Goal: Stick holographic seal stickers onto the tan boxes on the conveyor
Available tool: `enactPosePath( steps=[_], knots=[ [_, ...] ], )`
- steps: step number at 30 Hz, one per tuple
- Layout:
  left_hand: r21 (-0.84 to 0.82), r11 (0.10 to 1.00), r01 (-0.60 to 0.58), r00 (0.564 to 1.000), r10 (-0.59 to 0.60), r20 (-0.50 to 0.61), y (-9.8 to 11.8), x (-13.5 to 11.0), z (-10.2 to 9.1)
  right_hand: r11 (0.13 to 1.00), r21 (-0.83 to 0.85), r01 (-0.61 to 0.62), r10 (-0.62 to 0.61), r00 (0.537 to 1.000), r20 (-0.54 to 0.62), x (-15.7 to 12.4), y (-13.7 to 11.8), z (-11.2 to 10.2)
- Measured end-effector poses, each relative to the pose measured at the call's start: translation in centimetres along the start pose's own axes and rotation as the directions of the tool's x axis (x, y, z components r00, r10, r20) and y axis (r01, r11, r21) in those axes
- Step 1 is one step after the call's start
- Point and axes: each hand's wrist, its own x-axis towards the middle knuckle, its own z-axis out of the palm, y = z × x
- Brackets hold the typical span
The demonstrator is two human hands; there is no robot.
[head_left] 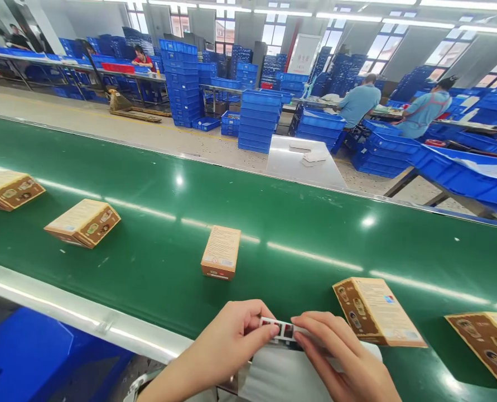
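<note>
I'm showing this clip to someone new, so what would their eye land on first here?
First the wide green conveyor belt running across the view, dotted with brown cartons, one carton near the middle. At the bottom edge, the left hand and right hand pinch a small label strip between them. Behind the belt, stacks of blue crates fill the hall.

left hand (227,340): bare, no glove | right hand (340,357): bare | forearms: unsleeved

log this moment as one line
left hand: pinching small strip | right hand: pinching same strip | nearest: carton on green belt
</note>
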Motion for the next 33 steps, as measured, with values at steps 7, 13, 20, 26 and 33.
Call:
enactPosePath(
  steps=[7,13,20,26,33],
  knots=[
    [0.177,0.981,-0.076,0.990,0.096,-0.105,0.1,-1.8,-1.7,0.953,-0.229,0.199,-0.196,0.980,0.036,2.3,-1.8,1.4],
    [0.244,0.968,-0.054,0.981,0.098,-0.169,-0.3,-3.1,-4.6,0.992,0.056,-0.110,0.111,0.994,-0.023,3.6,-2.9,2.2],
    [0.476,0.829,-0.294,0.953,0.295,0.073,0.1,-4.2,-11.1,0.380,0.695,-0.611,0.604,0.733,0.314,10.7,1.2,5.3],
    [0.494,0.823,-0.282,0.954,0.185,0.236,0.0,-2.8,-12.7,0.223,0.750,-0.623,0.707,0.633,0.315,12.6,1.5,8.8],
    [0.528,0.785,-0.324,0.941,0.211,0.263,-0.4,-1.0,-11.2,0.169,0.761,-0.627,0.823,0.515,0.241,10.9,1.4,9.3]
  ],
)
